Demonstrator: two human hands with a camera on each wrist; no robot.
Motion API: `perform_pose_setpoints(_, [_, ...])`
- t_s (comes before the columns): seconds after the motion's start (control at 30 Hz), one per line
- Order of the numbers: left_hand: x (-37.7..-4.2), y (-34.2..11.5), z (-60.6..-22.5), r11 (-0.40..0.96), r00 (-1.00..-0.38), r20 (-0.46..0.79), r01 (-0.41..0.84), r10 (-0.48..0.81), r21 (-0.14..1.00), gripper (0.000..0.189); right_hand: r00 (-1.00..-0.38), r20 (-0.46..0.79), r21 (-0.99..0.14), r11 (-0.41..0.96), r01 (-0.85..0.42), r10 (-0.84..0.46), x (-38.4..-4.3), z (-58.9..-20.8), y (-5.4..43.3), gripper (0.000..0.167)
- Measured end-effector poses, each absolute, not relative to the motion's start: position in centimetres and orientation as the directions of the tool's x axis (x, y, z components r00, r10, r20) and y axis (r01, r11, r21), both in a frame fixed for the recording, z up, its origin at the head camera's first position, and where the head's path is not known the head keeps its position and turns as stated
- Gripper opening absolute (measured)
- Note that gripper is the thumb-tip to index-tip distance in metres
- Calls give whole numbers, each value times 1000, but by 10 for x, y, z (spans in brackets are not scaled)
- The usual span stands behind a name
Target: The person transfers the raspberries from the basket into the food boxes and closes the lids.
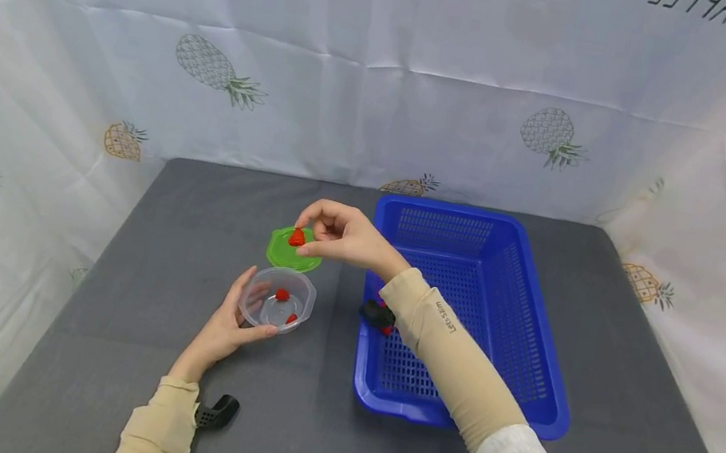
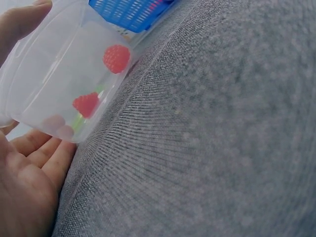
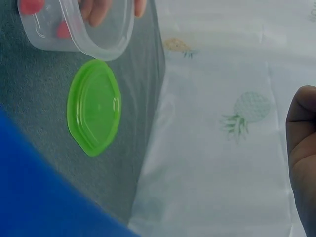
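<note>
Fingers and thumb of the left hand (image 1: 228,328) gripped a clear tub (image 1: 275,312), left of centre, two red berries (image 1: 281,295) inside. Higher in the frame, the right hand (image 1: 349,239) pinched a third berry (image 1: 297,238), seen against the green lid (image 1: 291,259). I judged this tub-filling; the next move seemingly called for release over the tub.

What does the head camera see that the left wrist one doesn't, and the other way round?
Only the head view shows the right hand pinching a raspberry, and the green lid in full.

Only the left wrist view gives a low, side-on close-up of the clear container, with the palm of the left hand showing.

Both show that hand holding the container, two raspberries inside it, the blue basket and the gray tabletop.
</note>
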State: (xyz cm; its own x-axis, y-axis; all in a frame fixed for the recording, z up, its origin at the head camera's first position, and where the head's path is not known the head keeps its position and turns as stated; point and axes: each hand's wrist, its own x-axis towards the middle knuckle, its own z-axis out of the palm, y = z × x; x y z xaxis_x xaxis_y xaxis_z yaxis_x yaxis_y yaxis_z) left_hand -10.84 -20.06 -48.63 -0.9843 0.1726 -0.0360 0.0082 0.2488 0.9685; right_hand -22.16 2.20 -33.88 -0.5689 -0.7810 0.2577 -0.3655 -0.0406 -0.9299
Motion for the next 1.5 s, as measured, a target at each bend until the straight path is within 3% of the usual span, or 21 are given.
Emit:
perform_pose_setpoints(0.33, [-108,-202,-485,222,-983,-29,12,180,975,103,-534,189,-930,25,-368,-824,-222,-344,4,25])
perform_pose_setpoints(0.63, [-108,-203,-485,208,-982,-1,39,189,977,102,-577,93,-868,218,-446,-811,-228,-351,-12,24])
perform_pose_setpoints(1.03, [-107,-202,-487,205,-981,4,44,195,978,101,-562,-31,-774,375,-510,-827,-231,-361,-24,22])
perform_pose_setpoints(1.37, [-107,-200,-487,220,-980,-13,32,198,975,104,-452,-250,-664,491,-563,-856,-233,-366,-32,18])
perform_pose_setpoints(1.5, [-108,-200,-485,248,-983,-40,5,179,969,105,-443,-302,-632,525,-570,-844,-233,-368,-36,18])
